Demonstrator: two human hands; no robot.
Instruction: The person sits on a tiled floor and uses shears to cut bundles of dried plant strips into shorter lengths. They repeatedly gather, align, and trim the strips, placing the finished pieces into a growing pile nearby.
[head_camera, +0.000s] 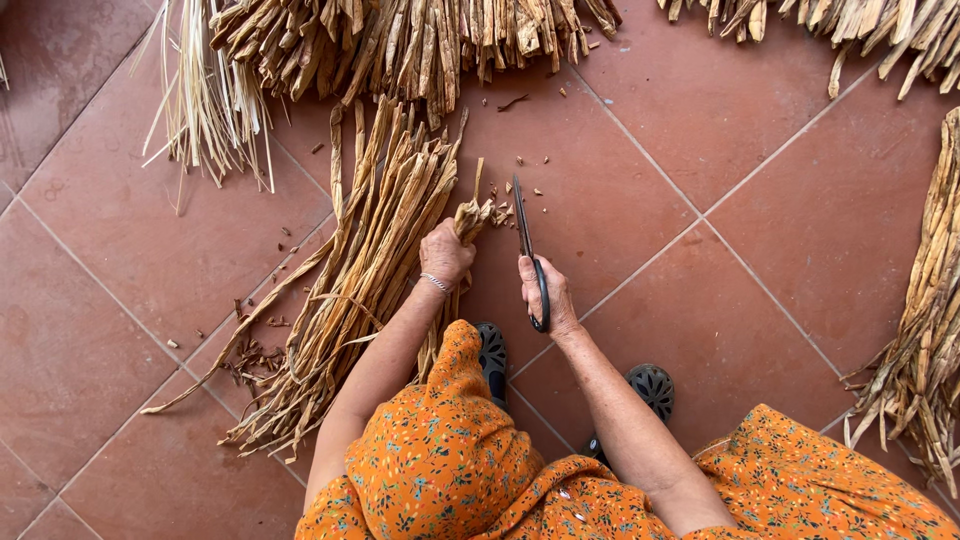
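- At the near edge of the view, orange floral fabric (440, 460) is covering the knees, and dark sandals (652, 386) are resting on the tiled floor (780, 230).
- The left hand (445, 252) is clenching its grip around the cut end of a dried leaf bundle (370, 270); the bundle is lying on the floor to the left, running from the trimmed end back past the knee.
- The right hand (545, 295) is grasping the handle of a dark-bladed knife (526, 240), blade pointing away, just beside the bundle end.
- Risk: the blade is standing close to the left fingers; a slip on dry fibre could cause a cut.
- Risk: loose offcuts (530, 180) are lying near the cutting spot and could snag the edge.
- Farther out, larger leaf heaps (400, 40) are lying across the top.
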